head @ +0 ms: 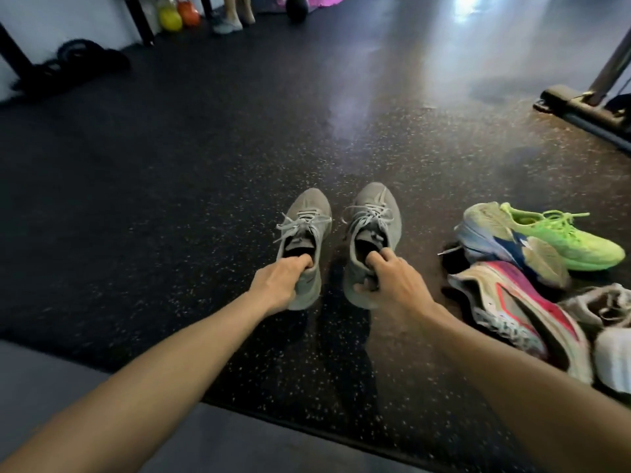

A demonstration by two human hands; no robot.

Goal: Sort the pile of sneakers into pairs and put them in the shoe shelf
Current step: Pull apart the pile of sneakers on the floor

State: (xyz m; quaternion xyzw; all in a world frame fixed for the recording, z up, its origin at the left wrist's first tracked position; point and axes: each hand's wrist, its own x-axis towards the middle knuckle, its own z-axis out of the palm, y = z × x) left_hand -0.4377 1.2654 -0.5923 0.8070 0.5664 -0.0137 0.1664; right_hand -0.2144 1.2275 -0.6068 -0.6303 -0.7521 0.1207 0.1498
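Observation:
Two matching grey sneakers point away from me, side by side above the speckled black floor. My left hand grips the heel collar of the left grey sneaker, fingers tucked inside its opening. My right hand holds the right grey sneaker the same way, thumb outside the heel. The remaining pile lies at the right: a neon green sneaker, a blue and white one, a pink and white one on its side, a grey one. No shoe shelf is in view.
A machine base with a metal post stands at the far right. Coiled black ropes lie at the far left, coloured kettlebells by the back wall. A person's feet stand at the top. A grey mat edge lies near me.

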